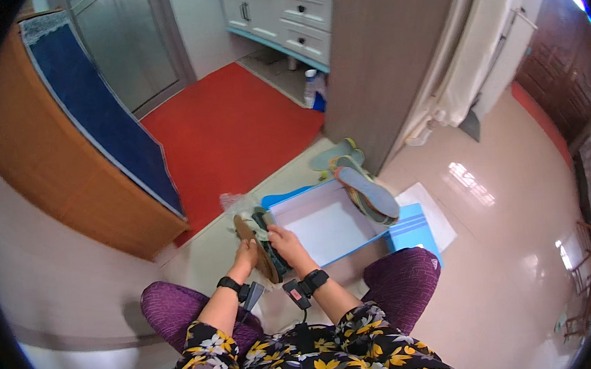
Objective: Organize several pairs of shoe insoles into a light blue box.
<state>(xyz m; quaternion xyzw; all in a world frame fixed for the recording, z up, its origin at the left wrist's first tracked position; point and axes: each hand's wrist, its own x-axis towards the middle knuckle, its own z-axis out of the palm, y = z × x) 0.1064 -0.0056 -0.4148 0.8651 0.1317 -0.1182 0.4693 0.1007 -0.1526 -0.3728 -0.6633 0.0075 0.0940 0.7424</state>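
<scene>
My left hand [245,256] grips a shoe with a brown sole [257,251], its sole turned to the left. Close on its right, my right hand [286,243] has its fingers on a dark green shoe [276,254]; the fingers partly hide it. Whitish crumpled material [259,229] lies between the two shoes. Just right of my hands stands an open shoe box [325,225], white inside with blue edges. Several insoles or flat shoes with grey-blue surfaces [367,191] rest across its right rim.
A blue box lid [413,232] lies on white paper [438,219] at the right. Grey-green slippers [332,156] lie beyond the box, near a wooden panel [385,60]. Behind are a red mat [232,126] and a bottle [311,89]. An orange-brown cabinet [72,167] stands at the left.
</scene>
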